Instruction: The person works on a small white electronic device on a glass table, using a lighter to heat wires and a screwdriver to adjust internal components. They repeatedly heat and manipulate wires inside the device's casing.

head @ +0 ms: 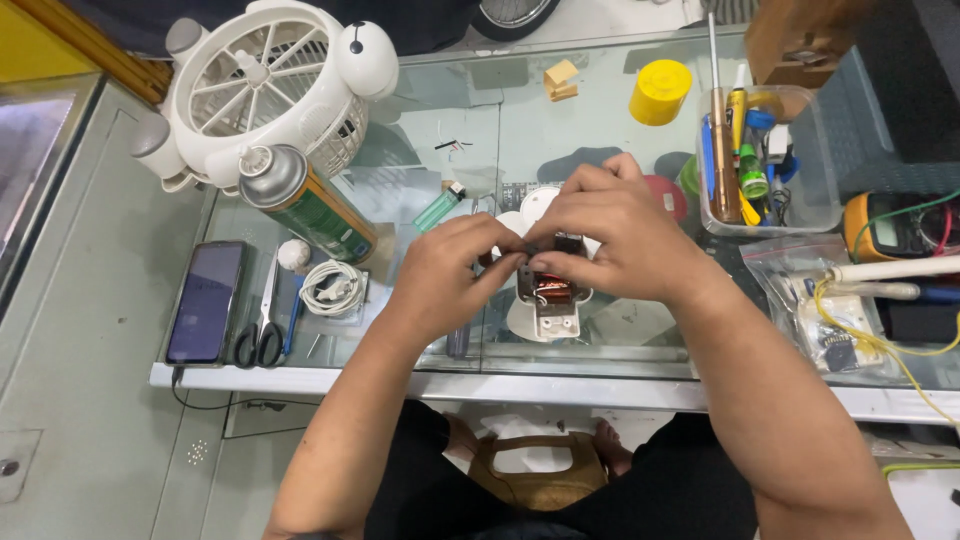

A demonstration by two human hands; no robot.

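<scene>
Both of my hands meet over a small white device housing [545, 318] lying open on the glass table [600, 340]. A little motor [551, 291] with copper windings shows inside it. My left hand [450, 275] pinches the motor's left side with its fingertips. My right hand [615, 235] covers the top of the motor from the right and grips it. White round parts [537, 202] of the housing peek out behind my fingers.
A white fan [265, 85] and a green spray can [305, 205] stand at the back left. A phone [205, 300], scissors [265, 320], a coiled white cable [332, 288] and a green lighter [438, 207] lie left. A clear tool bin [765, 160], yellow cap [660, 92] and multimeter [900, 225] sit right.
</scene>
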